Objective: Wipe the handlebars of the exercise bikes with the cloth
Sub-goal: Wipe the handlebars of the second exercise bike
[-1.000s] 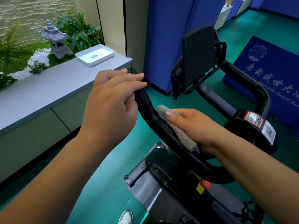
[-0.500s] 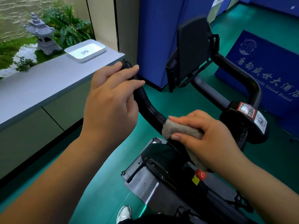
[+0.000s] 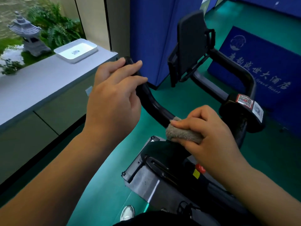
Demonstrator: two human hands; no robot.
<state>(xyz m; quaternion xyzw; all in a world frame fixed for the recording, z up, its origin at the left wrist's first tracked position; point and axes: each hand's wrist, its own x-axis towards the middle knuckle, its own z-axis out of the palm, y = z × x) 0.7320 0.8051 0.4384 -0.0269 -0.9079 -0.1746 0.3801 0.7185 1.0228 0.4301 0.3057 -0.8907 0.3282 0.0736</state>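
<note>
Grey cloth under right hand fingers

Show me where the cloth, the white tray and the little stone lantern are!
cloth (image 3: 182,133): head view, its grey middle.
white tray (image 3: 91,52): head view, its right rim.
stone lantern (image 3: 24,30): head view, its roof.

A pale grey surface runs along the far side of the left grip, well beyond its knuckles. On it, up and away from that grip, sits a shallow white tray, and past the tray a small stone lantern stands among green plants. Below both grips lies the green floor; the exercise bike stands on it beneath the right grip, and a blue mat with white lettering lies beyond that grip.
</note>
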